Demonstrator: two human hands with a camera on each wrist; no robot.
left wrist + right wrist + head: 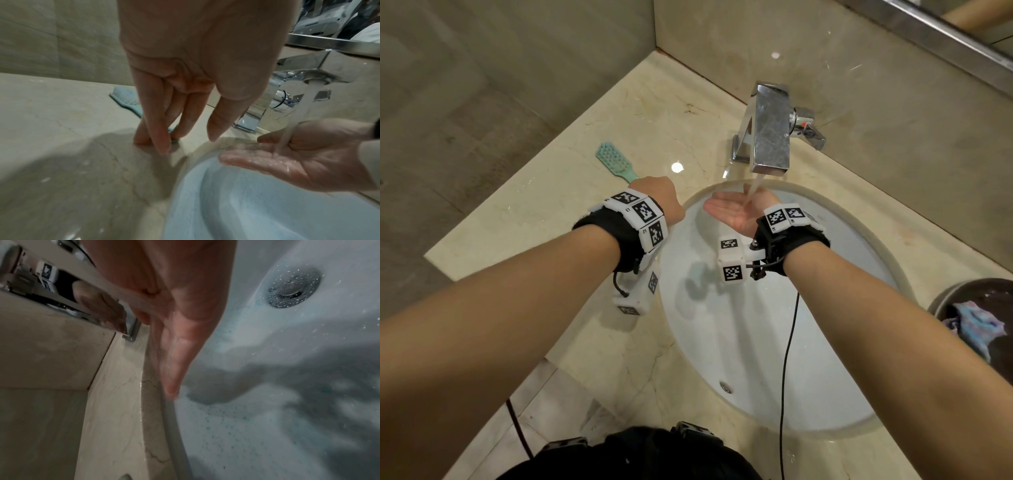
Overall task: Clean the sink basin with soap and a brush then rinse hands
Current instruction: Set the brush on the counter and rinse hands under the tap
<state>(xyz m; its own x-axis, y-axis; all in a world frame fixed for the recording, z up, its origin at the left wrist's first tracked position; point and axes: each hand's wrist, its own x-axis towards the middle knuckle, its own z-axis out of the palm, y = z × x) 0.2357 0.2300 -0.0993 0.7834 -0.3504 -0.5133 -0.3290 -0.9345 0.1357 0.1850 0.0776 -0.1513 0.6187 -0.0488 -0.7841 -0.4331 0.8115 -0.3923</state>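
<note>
Head view: the right hand [736,209] is held palm up, fingers straight and close together, over the far part of the white sink basin [822,308]. A stream of water [754,190] from the chrome faucet [770,137] is seen landing on the palm, and nothing is held. The left hand [657,202] is placed at the basin's left rim, on the beige marble countertop [544,219], with its fingers hidden behind the wrist from this angle. The teal brush [615,161] is laid flat on the countertop, its handle end reaching the left hand.

In the left wrist view, the fingers [159,116] are shown extended downward, held narrow, with the tips pressed on the countertop around the end of the brush handle [171,129]. Whether the handle is pinched or only touched cannot be told. The right palm is seen wet beneath the stream.

From the right wrist view, the drain [294,288] and scattered droplets are visible inside the basin. A dark bowl [983,346] with a blue cloth [977,325] in it is set at the right edge of the countertop.
</note>
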